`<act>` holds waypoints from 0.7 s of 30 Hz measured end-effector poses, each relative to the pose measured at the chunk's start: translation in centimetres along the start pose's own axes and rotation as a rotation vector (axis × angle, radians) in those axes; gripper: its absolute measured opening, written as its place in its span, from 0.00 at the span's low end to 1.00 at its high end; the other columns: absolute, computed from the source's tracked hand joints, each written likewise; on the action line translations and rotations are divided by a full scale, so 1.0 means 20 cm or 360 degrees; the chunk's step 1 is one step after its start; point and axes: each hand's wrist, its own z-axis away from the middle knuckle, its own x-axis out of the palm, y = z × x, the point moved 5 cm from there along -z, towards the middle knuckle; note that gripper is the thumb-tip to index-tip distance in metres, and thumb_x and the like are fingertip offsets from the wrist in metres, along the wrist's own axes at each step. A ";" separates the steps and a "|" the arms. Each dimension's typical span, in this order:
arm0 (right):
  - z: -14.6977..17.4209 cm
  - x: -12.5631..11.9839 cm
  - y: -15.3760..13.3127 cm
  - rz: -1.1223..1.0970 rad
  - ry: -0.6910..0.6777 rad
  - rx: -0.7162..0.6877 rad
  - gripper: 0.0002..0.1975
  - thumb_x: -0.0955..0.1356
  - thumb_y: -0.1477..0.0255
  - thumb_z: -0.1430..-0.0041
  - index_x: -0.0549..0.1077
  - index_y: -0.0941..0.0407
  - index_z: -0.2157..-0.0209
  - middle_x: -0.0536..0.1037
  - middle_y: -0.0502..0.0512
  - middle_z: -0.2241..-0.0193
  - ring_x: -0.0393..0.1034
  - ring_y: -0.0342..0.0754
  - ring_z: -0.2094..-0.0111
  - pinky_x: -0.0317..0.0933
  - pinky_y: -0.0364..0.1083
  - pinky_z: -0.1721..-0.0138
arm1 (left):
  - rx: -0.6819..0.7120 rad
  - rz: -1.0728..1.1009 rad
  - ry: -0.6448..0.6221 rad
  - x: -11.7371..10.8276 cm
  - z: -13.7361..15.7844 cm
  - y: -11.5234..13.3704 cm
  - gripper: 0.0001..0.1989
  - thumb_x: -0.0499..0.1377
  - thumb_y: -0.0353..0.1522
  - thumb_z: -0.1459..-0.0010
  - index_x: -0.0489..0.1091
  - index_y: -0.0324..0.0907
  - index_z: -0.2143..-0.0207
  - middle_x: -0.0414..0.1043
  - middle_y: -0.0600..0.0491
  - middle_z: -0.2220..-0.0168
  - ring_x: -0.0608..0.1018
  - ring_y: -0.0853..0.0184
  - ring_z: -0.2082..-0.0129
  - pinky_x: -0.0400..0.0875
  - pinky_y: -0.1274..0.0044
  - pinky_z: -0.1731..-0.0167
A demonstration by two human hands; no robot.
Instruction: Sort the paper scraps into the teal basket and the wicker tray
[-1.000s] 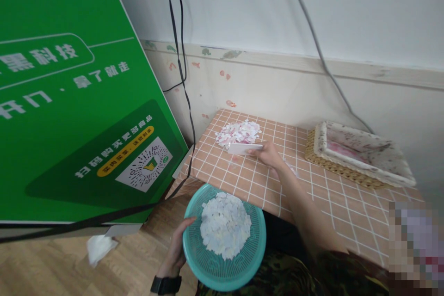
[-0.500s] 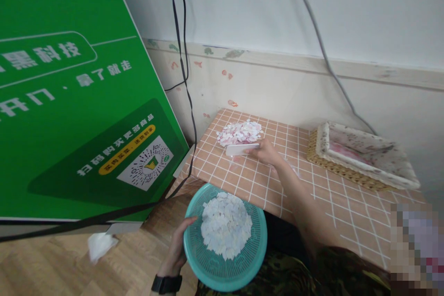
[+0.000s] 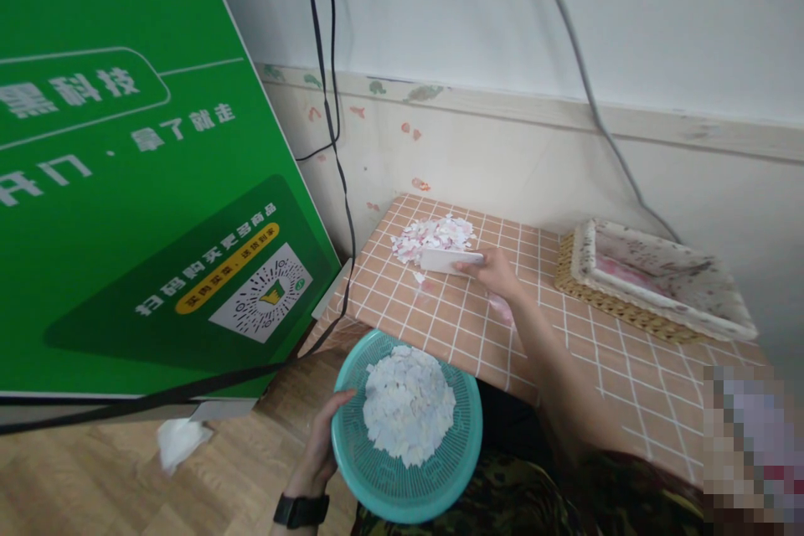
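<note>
My left hand (image 3: pixel 323 440) grips the rim of a round teal plastic colander (image 3: pixel 440 481), held below the table's front edge. A heap of pale blue-white flakes, like torn paper (image 3: pixel 408 406), fills its middle. Over the table my right hand (image 3: pixel 493 270) is closed on a flat white scraper (image 3: pixel 449 260). The scraper's edge is against the near side of a pile of white and pink flakes (image 3: pixel 433 233). One small loose flake (image 3: pixel 419 277) lies just in front of the pile. Something pink and flat (image 3: pixel 501 307) shows beside my right wrist; its kind is unclear.
A cloth-lined wicker basket (image 3: pixel 628 310) stands at the table's right. The table (image 3: pixel 440 327) has a brown checked cover. At left is a large green panel (image 3: pixel 126 268), with black cables (image 3: pixel 344 184) hanging in front. A white crumpled thing (image 3: pixel 181 442) lies on the floor.
The scraper and my right hand have shifted a little to the right along the pile's near side. A loose flake now shows in front of it. The colander stays nearly still.
</note>
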 end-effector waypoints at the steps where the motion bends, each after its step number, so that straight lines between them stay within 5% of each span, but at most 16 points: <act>1: 0.01 0.00 -0.01 0.0015 -0.0028 -0.0017 0.16 0.68 0.60 0.53 0.73 0.61 0.76 0.67 0.50 0.83 0.56 0.40 0.81 0.50 0.41 0.81 | 0.0003 -0.0005 0.0004 0.00 0.00 0.00 0.04 0.63 0.29 0.55 0.75 0.36 0.75 0.78 0.50 0.77 0.77 0.64 0.78 0.71 0.74 0.73; 21: 0.03 -0.11 -0.22 0.0544 -0.0116 -0.0081 0.12 0.67 0.65 0.51 0.70 0.59 0.81 0.66 0.51 0.85 0.57 0.41 0.82 0.48 0.42 0.80 | -0.0015 0.0033 -0.0052 0.01 -0.01 -0.01 0.05 0.63 0.30 0.54 0.76 0.36 0.74 0.79 0.49 0.75 0.78 0.63 0.76 0.73 0.73 0.72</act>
